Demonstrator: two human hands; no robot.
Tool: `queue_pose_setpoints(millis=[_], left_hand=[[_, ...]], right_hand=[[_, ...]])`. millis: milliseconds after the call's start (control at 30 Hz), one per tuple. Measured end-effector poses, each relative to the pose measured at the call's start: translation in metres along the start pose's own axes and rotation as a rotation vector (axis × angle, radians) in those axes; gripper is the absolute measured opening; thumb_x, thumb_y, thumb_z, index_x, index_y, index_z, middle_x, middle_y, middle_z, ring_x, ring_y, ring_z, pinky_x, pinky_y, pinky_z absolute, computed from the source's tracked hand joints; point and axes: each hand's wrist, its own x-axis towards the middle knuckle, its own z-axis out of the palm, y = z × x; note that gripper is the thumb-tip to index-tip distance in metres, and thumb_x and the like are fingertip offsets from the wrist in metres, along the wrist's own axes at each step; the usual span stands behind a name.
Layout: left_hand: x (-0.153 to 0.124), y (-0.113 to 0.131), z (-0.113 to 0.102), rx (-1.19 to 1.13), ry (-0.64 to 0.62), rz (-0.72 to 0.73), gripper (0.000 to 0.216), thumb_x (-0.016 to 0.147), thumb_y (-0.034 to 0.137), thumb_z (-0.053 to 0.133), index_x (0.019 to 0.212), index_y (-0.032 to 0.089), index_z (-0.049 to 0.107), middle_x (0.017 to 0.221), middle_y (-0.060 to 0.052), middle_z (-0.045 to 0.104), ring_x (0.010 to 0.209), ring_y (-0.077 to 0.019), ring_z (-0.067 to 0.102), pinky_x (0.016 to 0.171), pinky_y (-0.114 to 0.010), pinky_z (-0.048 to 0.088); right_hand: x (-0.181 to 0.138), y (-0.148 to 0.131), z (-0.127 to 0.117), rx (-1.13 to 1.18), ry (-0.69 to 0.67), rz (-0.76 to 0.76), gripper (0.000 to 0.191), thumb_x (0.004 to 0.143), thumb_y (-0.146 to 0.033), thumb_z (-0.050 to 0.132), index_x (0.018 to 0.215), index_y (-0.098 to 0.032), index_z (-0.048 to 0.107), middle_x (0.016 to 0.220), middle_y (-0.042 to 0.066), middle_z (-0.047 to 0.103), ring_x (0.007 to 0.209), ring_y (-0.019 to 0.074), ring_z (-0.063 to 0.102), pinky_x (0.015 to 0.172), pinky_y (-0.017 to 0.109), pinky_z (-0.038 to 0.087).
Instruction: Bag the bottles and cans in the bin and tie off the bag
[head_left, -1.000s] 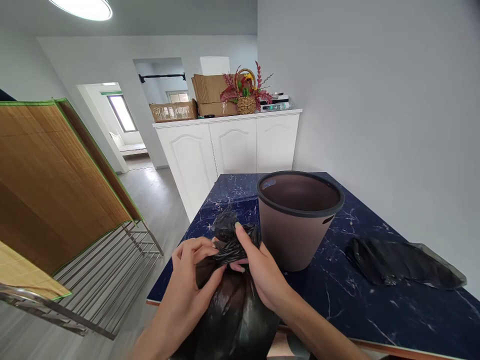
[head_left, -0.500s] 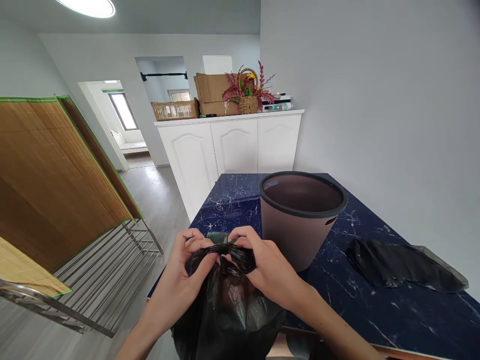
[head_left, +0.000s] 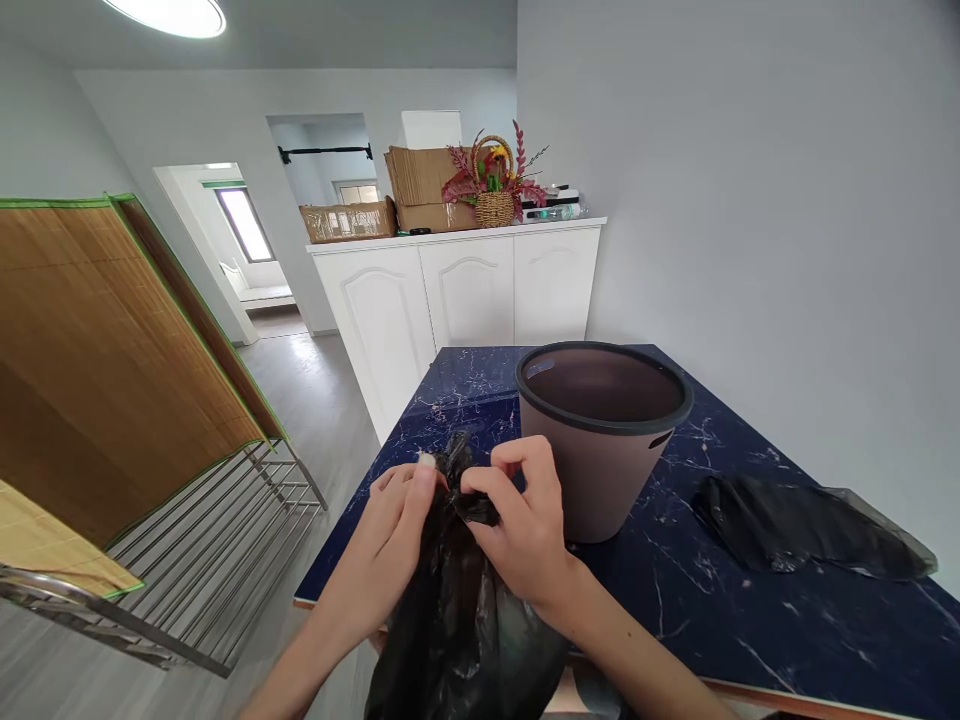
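Observation:
A black plastic garbage bag [head_left: 465,640] hangs in front of me at the table's near edge, its gathered top bunched and twisted between my fingers. My left hand [head_left: 394,525] pinches the bunched neck, thumb uppermost. On the other side my right hand [head_left: 525,520] grips a strand of the plastic with bent fingers. A short tuft of bag sticks up between the two hands. Just beyond my right hand stands a brownish-grey trash can [head_left: 577,470] with a dark rim [head_left: 600,425], upright and with no liner visible. What the bag contains is hidden.
The dark blue marbled table [head_left: 705,620] carries a folded stack of black bags [head_left: 810,525] at right. Behind it is a white cabinet [head_left: 465,290] with cardboard boxes [head_left: 349,220] and a flower basket [head_left: 495,208]. A metal rack [head_left: 217,550] with bamboo mats [head_left: 127,360] stands left.
The bag's neck has been drawn tighter and a tuft now rises between my hands. My right hand has turned, its fingers lifted and bent; my left thumb has moved up.

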Motion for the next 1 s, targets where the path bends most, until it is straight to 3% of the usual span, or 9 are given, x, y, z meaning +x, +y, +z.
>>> queue_pose_setpoints(millis=[133, 300, 400, 667, 833, 1000], left_hand=[[0.009, -0.002, 0.005, -0.200, -0.100, -0.081, 0.049, 0.097, 0.065, 0.064, 0.077, 0.022, 0.075, 0.079, -0.002, 0.072, 0.083, -0.0234, 0.067, 0.078, -0.031, 0.055], [0.008, -0.011, 0.006, -0.333, -0.025, -0.100, 0.046, 0.093, 0.065, 0.073, 0.098, 0.021, 0.085, 0.104, -0.008, 0.082, 0.108, -0.0301, 0.072, 0.099, -0.036, 0.056], [0.005, -0.018, 0.003, -0.379, 0.064, -0.155, 0.052, 0.085, 0.070, 0.078, 0.100, 0.021, 0.087, 0.112, -0.010, 0.083, 0.113, -0.0334, 0.073, 0.104, -0.038, 0.055], [-0.001, -0.065, 0.008, -0.621, 0.238, -0.394, 0.060, 0.074, 0.073, 0.088, 0.090, 0.015, 0.084, 0.101, -0.012, 0.083, 0.095, -0.0268, 0.075, 0.082, -0.029, 0.059], [-0.005, -0.058, 0.020, -0.705, 0.317, -0.404, 0.057, 0.075, 0.071, 0.088, 0.091, 0.016, 0.082, 0.099, -0.009, 0.083, 0.090, -0.0253, 0.076, 0.077, -0.029, 0.061], [-0.003, -0.049, 0.024, -0.695, 0.358, -0.351, 0.061, 0.074, 0.073, 0.087, 0.093, 0.016, 0.083, 0.093, -0.008, 0.082, 0.092, -0.0278, 0.077, 0.081, -0.032, 0.062]], right_hand=[[0.001, 0.002, -0.004, -0.006, -0.119, -0.100, 0.020, 0.099, -0.004, 0.054, 0.094, -0.022, 0.058, 0.079, 0.001, 0.058, 0.076, 0.0200, 0.048, 0.069, 0.037, 0.036], [-0.001, 0.001, -0.024, 0.024, -0.273, -0.132, 0.016, 0.105, -0.007, 0.057, 0.109, -0.023, 0.055, 0.084, 0.001, 0.066, 0.074, 0.0190, 0.051, 0.070, 0.034, 0.040], [-0.014, -0.003, -0.041, 0.090, -0.337, -0.041, 0.019, 0.105, -0.009, 0.058, 0.112, -0.025, 0.050, 0.087, 0.001, 0.067, 0.074, 0.0184, 0.051, 0.070, 0.033, 0.043], [-0.070, -0.006, -0.083, 0.199, -0.467, 0.244, 0.025, 0.102, -0.010, 0.054, 0.116, -0.029, 0.047, 0.089, -0.001, 0.065, 0.074, 0.0191, 0.058, 0.071, 0.032, 0.052], [-0.048, -0.014, -0.085, 0.137, -0.617, 0.543, 0.015, 0.106, -0.024, 0.057, 0.118, -0.031, 0.050, 0.090, -0.002, 0.063, 0.080, 0.0190, 0.066, 0.074, 0.032, 0.056], [-0.020, -0.019, -0.061, 0.096, -0.704, 0.532, 0.031, 0.104, -0.030, 0.066, 0.134, -0.030, 0.058, 0.123, 0.006, 0.062, 0.096, 0.0226, 0.069, 0.084, 0.039, 0.059]])
